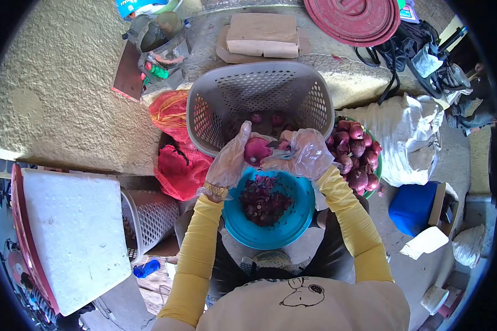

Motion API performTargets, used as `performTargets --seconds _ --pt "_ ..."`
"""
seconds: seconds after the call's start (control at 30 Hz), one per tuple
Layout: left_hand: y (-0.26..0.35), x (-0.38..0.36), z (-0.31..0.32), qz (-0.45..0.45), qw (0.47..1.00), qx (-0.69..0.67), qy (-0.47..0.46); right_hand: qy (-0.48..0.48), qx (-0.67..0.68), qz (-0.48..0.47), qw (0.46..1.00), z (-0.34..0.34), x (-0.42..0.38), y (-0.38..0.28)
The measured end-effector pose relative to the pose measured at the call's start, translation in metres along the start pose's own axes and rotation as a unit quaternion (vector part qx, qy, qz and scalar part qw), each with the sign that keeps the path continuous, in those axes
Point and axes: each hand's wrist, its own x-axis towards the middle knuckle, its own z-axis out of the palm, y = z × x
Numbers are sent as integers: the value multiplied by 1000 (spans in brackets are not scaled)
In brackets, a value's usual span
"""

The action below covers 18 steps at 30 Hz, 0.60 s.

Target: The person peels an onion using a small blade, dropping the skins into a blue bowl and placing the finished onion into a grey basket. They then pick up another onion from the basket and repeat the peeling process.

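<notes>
My left hand [229,163], in a clear plastic glove, grips a red onion [257,151] above the front rim of a grey perforated basket [259,69]. Facing it, my gloved right hand [306,154] is closed on what looks like a small knife [273,144]; its dark blade meets the onion's side, and its handle is hidden by my fingers. Below both hands is a turquoise basin [243,234] holding a heap of purple onion skins and trimmings [265,204]. A few red onions [278,119] lie inside the basket.
At the right, a green-rimmed container [376,179] is heaped with red onions, beside a white sack [414,138]. Left of the basket lies a red mesh bag [182,171]. A white foam box [74,237] and another perforated basket [152,215] stand further left. A blue container [411,208] is at right.
</notes>
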Motion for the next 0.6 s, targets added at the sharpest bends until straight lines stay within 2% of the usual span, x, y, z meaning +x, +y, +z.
performTargets --seconds 0.13,0.2,0.23,0.3,0.43,0.53,0.6 --pt "23 9 -5 -14 998 -58 0 -11 23 11 1000 -2 -1 -3" --pt "27 16 -9 -92 988 -107 -66 -5 36 14 999 -3 -1 -3" --pt "24 17 -8 -92 988 -107 -66 1 49 17 999 -3 -1 -3" --pt "14 16 -5 3 999 8 -47 6 40 13 999 0 -1 -1" --pt "9 12 3 -11 1000 7 -11 18 49 4 999 0 0 -1" --pt "-1 9 11 -63 997 -39 -31 41 56 -2 998 4 -1 2" --pt "-6 11 17 -179 948 -263 -8 44 62 1 997 6 -1 3"
